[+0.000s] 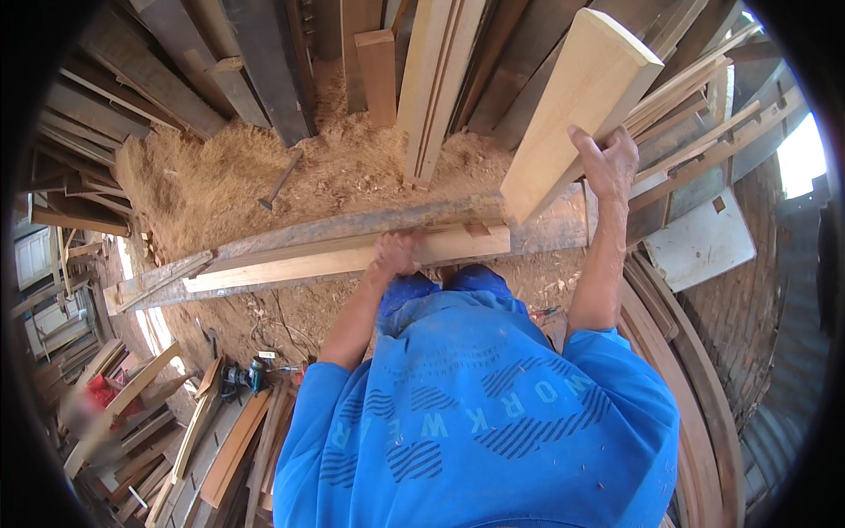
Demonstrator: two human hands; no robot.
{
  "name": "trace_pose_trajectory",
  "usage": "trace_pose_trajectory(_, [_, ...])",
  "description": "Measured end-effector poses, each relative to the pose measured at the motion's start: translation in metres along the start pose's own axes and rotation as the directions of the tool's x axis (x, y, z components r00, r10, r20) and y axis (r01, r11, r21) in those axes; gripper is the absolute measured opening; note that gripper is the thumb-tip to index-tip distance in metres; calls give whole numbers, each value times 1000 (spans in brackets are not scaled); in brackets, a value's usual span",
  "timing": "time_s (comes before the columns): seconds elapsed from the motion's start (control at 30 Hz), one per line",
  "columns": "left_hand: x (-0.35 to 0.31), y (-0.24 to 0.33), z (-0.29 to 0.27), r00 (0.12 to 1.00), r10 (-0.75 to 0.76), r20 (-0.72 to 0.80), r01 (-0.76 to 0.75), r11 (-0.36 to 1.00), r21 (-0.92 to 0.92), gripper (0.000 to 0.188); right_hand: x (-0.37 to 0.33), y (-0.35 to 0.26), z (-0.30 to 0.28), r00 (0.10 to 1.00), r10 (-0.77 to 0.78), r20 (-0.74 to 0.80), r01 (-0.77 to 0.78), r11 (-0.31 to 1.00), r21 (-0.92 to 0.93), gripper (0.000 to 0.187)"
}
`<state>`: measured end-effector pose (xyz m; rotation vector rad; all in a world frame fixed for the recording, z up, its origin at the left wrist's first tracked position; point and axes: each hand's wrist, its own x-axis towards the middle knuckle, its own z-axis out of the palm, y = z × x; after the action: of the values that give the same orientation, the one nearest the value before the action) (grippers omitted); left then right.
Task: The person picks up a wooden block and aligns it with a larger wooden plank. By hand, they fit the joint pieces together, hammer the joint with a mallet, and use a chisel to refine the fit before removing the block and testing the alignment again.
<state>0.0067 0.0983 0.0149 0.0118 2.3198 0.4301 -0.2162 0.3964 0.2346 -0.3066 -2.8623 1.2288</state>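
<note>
Nearest is the person's blue cloth shirt point(475, 343), soft and creased, flecked with shavings and printed with dark stripes. Beyond it, the left hand point(398, 253) lies bent over a long, pale, square-edged beam point(308, 267); the hand is blurred, so I cannot tell whether it clamps the wood or only rests on it. The beam lies along a worn, dusty grey bench point(547, 227), with a darker notch cut near its right end. The right hand point(609, 165) is clamped on a thick, smooth, pale board point(576, 92), thumb on its broad face; the board stands steeply tilted, its lower end just beside the beam's right end. Past the bench, loose tan sawdust point(194, 189) is heaped in fluffy mounds, with a thin, dark hammer-like tool point(282, 180) lying on it. Farther off, long planks point(264, 66), some dark and rough, some pale, stand in rows, and to the right is a flat white panel point(701, 242) with a small square hole.
</note>
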Motion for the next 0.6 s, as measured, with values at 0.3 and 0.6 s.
trace_pose_trajectory(0.3, [19, -8, -22, 999, 27, -35, -26, 999, 24, 74, -15, 74, -13, 996, -55, 66, 48, 994, 102, 48])
trace_pose_trajectory(0.6, [17, -8, -21, 997, 55, -56, -52, 996, 66, 74, -35, 99, -32, 987, -101, 121, 68, 965, 252, 49])
